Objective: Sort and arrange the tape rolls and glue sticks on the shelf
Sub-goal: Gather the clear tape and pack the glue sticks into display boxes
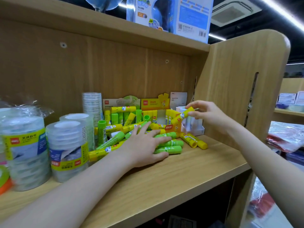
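Observation:
A heap of green and yellow glue sticks (113, 129) lies in the middle of the wooden shelf (189, 165). My left hand (146, 143) rests flat on top of several green sticks (171, 149), fingers spread. My right hand (209, 114) holds one yellow glue stick (182, 115) tilted above the yellow display box (166, 119). Two yellow sticks (194, 140) lie loose to the right of the heap. Wrapped stacks of clear tape rolls (67, 145) stand at the left, with another tall stack (92, 104) behind.
A white glue stick box (195, 127) sits against the shelf's right side panel (238, 83). A globe box (171, 15) stands on the shelf above. An orange and green item (4, 180) lies at the far left edge. Other shelves with goods are at right.

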